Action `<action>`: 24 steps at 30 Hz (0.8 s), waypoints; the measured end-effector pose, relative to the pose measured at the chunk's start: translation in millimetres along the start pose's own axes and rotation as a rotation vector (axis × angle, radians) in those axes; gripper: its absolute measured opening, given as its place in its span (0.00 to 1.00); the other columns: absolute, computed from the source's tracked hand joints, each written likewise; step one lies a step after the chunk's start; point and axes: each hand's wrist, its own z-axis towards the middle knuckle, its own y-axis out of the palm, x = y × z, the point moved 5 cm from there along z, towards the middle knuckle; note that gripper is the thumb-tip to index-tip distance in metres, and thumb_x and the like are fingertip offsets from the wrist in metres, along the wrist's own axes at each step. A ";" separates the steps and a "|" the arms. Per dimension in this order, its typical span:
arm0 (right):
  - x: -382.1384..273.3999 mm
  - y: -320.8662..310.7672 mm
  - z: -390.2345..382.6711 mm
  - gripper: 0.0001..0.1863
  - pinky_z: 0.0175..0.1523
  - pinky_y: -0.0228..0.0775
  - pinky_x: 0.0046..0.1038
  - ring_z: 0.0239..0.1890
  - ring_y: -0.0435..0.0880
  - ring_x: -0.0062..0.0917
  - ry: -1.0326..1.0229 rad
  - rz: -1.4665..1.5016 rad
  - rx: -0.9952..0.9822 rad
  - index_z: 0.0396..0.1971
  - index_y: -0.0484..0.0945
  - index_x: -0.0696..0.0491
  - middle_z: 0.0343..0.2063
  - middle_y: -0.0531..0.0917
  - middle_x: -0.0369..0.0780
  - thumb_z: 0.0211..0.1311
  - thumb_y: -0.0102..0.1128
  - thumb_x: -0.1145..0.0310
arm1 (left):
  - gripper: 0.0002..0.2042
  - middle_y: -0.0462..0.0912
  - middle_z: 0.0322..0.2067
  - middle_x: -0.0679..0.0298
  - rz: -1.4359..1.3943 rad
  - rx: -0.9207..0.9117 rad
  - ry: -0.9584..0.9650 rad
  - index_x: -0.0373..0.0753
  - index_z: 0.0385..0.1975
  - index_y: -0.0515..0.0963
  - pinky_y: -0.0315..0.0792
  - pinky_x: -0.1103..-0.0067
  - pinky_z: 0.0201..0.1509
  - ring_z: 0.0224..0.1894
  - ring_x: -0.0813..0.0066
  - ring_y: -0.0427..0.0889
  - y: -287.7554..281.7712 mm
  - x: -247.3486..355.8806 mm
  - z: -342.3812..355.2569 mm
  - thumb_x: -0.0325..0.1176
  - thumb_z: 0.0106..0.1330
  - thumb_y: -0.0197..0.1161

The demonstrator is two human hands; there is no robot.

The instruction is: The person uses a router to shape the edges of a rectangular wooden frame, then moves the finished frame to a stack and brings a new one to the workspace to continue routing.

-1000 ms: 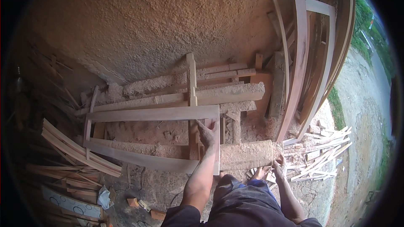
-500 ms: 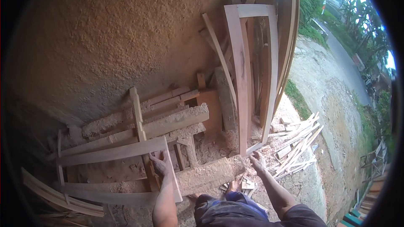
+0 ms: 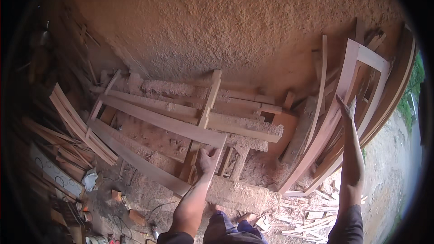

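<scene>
A long rectangular wooden frame [image 3: 156, 121] lies across the workbench at centre left. My left hand [image 3: 207, 161] is closed around the short end rail at its right end. A second pale wooden frame [image 3: 340, 92] leans upright against the wall on the right. My right hand [image 3: 348, 107] reaches up to its left side piece, fingers stretched out and touching or very close to the wood. An upright-looking notched wooden bar [image 3: 210, 98] crosses the bench just beyond my left hand.
Sawdust-covered beams [image 3: 253, 125] make up the bench. Thin offcuts [image 3: 312, 226] lie on the ground at lower right. Stacked curved boards [image 3: 83, 126] stand at left, near a white panel [image 3: 54, 169] and cables. A rough brown wall [image 3: 235, 22] rises behind.
My view has turned left, showing more of the left side. My right hand has moved from the upright frame's bottom corner up along its side piece. The left hand stays at the lying frame's end.
</scene>
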 end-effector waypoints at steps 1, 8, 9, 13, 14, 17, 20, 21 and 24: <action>7.4 8.4 12.7 0.64 0.78 0.53 0.39 0.78 0.57 0.45 -0.009 0.018 -0.039 0.77 0.51 0.59 0.75 0.59 0.55 0.50 0.80 0.41 | 0.31 0.76 0.28 0.53 0.022 -0.001 -0.004 0.37 0.34 0.69 0.72 0.58 0.38 0.33 0.48 0.79 -1.8 0.0 -0.2 0.60 0.55 0.76; 9.8 29.7 6.7 0.45 0.67 0.64 0.34 0.61 0.74 0.32 -0.110 0.149 -0.239 0.66 0.65 0.60 0.59 0.76 0.44 0.59 0.77 0.49 | 0.31 0.77 0.27 0.54 -0.050 -0.020 -0.030 0.37 0.36 0.69 0.72 0.58 0.38 0.33 0.50 0.79 -12.6 11.6 -0.7 0.58 0.55 0.77; 14.0 18.4 6.5 0.45 0.70 0.62 0.35 0.65 0.72 0.33 -0.166 0.209 -0.290 0.68 0.64 0.60 0.62 0.75 0.45 0.60 0.76 0.49 | 0.31 0.77 0.28 0.54 -0.070 -0.033 -0.022 0.37 0.37 0.69 0.72 0.58 0.39 0.33 0.50 0.80 -7.2 22.1 1.7 0.58 0.55 0.77; -0.6 -25.6 -58.5 0.52 0.74 0.59 0.34 0.72 0.67 0.34 -0.141 0.389 -0.354 0.74 0.58 0.61 0.69 0.71 0.48 0.61 0.76 0.48 | 0.30 0.75 0.32 0.52 0.029 -0.102 -0.021 0.37 0.39 0.67 0.72 0.57 0.42 0.36 0.48 0.79 -5.0 32.9 1.3 0.55 0.58 0.76; 1.7 -36.8 -82.9 0.58 0.77 0.54 0.34 0.77 0.59 0.36 -0.003 0.298 -0.193 0.77 0.53 0.59 0.75 0.63 0.51 0.58 0.77 0.46 | 0.29 0.75 0.35 0.51 -0.015 -0.058 -0.017 0.37 0.40 0.67 0.72 0.57 0.44 0.39 0.48 0.78 -12.2 28.1 -2.4 0.53 0.59 0.76; -3.1 -85.3 -121.2 0.64 0.81 0.46 0.36 0.80 0.53 0.38 0.018 0.156 -0.200 0.77 0.49 0.65 0.76 0.58 0.56 0.54 0.78 0.41 | 0.27 0.74 0.43 0.48 -0.104 0.052 0.069 0.35 0.43 0.67 0.71 0.55 0.51 0.47 0.46 0.75 -26.8 32.5 -4.9 0.48 0.62 0.75; -15.0 -139.0 -173.1 0.49 0.73 0.59 0.35 0.69 0.67 0.34 -0.205 0.334 -0.190 0.71 0.59 0.60 0.65 0.71 0.49 0.57 0.79 0.54 | 0.28 0.73 0.48 0.47 -0.011 0.180 0.508 0.34 0.50 0.68 0.68 0.53 0.55 0.53 0.45 0.72 -25.3 62.0 -26.2 0.47 0.62 0.75; -22.6 -163.9 -194.0 0.43 0.70 0.65 0.34 0.64 0.73 0.31 -0.309 0.402 -0.201 0.68 0.63 0.58 0.60 0.75 0.46 0.59 0.79 0.60 | 0.30 0.72 0.52 0.46 -0.101 0.057 0.530 0.34 0.54 0.67 0.65 0.55 0.61 0.56 0.47 0.70 -11.5 94.7 -46.0 0.47 0.63 0.74; -37.7 -191.6 -254.8 0.43 0.64 0.68 0.38 0.60 0.76 0.41 -0.387 0.271 -0.146 0.66 0.64 0.57 0.56 0.75 0.50 0.59 0.79 0.55 | 0.39 0.67 0.63 0.48 -0.756 -0.596 0.592 0.34 0.65 0.63 0.58 0.59 0.74 0.66 0.52 0.66 25.6 192.6 -166.8 0.48 0.61 0.76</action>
